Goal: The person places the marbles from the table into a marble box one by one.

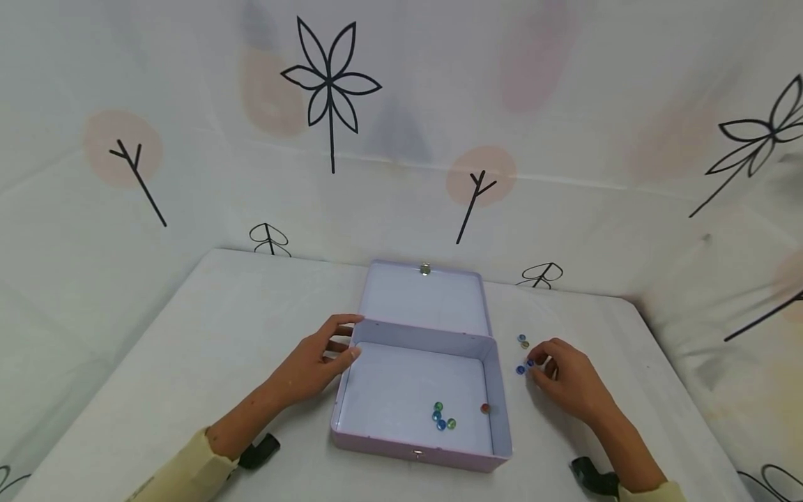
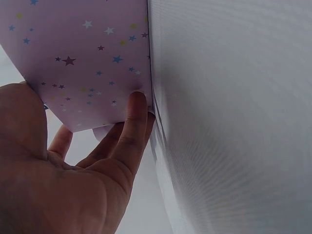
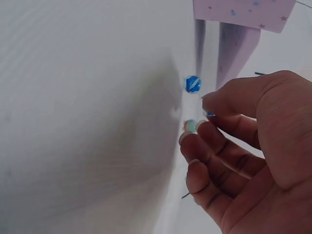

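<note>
A lilac tin box (image 1: 417, 457) printed with stars stands with its lid laid back. My left hand (image 1: 316, 359) holds the box's left wall near the back corner, thumb over the rim; in the left wrist view a fingertip (image 2: 138, 100) touches the starred side. Right of the box, my right hand (image 1: 567, 380) pinches a small blue marble (image 3: 210, 114) between thumb and index finger, mostly hidden by them. Close by on the table lies another blue marble (image 1: 520, 370). Just beyond are a light-blue marble (image 1: 522, 337) and a yellowish marble (image 1: 525, 344).
Inside the box, green marbles (image 1: 451, 423) and blue marbles (image 1: 442, 424) lie grouped near the front, with a reddish marble (image 1: 485, 408) by the right wall. The open lid (image 1: 426, 300) reaches toward the back of the white-covered table (image 1: 263, 279). A patterned cloth (image 1: 401, 90) hangs behind.
</note>
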{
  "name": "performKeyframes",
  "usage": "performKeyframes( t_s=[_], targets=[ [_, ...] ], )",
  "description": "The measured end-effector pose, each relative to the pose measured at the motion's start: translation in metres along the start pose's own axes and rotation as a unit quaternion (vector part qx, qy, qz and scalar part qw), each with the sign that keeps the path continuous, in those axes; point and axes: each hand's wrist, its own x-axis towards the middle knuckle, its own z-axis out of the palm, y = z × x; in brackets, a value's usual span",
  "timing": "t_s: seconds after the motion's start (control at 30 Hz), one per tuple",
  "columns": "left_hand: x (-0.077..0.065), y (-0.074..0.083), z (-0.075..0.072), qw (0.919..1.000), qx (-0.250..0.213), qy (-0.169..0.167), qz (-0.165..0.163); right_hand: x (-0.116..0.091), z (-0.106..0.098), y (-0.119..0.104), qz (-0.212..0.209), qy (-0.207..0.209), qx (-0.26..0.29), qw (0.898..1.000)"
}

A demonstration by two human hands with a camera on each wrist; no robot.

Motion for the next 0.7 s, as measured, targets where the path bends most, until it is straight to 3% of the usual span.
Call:
performKeyframes(
  t_s=[0.27,0.7],
  targets=[
    [0.0,0.001,0.0,1.0,0.0,-0.001,-0.002,-0.002,-0.008,-0.02,-0.01,0.018,0.002,1.0],
    [0.0,0.0,0.0,1.0,-0.001,-0.001,-0.003,-0.01,-0.013,-0.054,-0.079,0.06,0.01,0.995]
  ],
)
